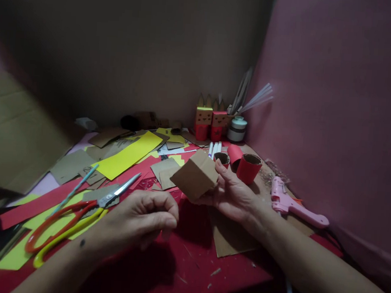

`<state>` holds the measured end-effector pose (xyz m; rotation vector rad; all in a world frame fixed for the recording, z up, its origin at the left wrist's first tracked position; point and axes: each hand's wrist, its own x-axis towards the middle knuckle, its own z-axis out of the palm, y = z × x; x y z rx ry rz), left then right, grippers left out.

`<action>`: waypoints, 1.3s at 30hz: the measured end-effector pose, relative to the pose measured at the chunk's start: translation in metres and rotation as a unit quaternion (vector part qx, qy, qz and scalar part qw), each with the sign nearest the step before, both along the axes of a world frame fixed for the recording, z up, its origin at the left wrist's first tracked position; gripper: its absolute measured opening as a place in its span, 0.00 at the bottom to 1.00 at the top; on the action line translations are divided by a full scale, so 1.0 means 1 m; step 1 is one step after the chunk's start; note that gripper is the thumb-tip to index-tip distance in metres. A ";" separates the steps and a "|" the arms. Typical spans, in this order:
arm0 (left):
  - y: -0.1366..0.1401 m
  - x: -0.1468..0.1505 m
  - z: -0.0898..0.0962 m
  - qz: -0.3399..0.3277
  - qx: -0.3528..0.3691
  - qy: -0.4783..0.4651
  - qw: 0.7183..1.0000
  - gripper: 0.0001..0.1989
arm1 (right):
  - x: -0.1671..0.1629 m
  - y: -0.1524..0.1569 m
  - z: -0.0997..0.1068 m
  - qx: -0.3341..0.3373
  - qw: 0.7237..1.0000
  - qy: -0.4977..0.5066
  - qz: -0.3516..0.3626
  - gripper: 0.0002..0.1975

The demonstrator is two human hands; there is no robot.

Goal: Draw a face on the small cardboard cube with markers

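My right hand [234, 196] grips a small brown cardboard box [195, 175], tilted with one corner toward me, above the red table. The thumb presses its right edge and the fingers reach underneath. Left of the box and apart from it, my left hand [147, 214] is closed, thumb against the curled index finger; whatever it pinches, if anything, does not show. Scissors [108, 198] with one red and one yellow handle lie open by the left wrist. Below my right hand is a flat cardboard piece [231, 238]. Red-covered tubes [248, 169] stand and lie behind that hand.
A pink glue gun [298, 209] lies at right. Yellow paper [128, 155], red strips and cardboard scraps cover the left side. Two box-headed figures [203, 120] stand at the back beside a pale jar [237, 129] and glue sticks [259, 97]. White markers [215, 149] lie behind the box.
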<state>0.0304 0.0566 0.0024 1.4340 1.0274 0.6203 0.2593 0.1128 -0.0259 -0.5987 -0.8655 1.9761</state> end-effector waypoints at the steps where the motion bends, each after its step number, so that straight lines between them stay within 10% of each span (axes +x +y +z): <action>1: 0.001 0.001 -0.003 -0.014 -0.018 0.006 1.000 0.10 | -0.001 0.000 -0.001 -0.014 1.000 0.010 -0.014 0.23; 9: 0.000 0.010 -0.019 -0.028 -0.099 -0.026 0.994 0.17 | -0.006 0.000 -0.006 0.064 0.997 0.006 -0.045 0.27; 23: 0.027 -0.016 -0.010 0.069 0.035 0.034 0.996 0.15 | -0.006 -0.006 -0.005 0.130 0.978 -0.096 -0.134 0.31; 29: 0.021 -0.009 -0.007 0.198 0.153 -0.011 0.968 0.09 | -0.005 -0.012 -0.001 0.190 0.944 -0.212 -0.166 0.32; 39: 0.007 0.003 -0.007 0.185 0.397 0.203 0.876 0.13 | -0.007 -0.022 0.005 0.224 0.919 -0.295 -0.137 0.33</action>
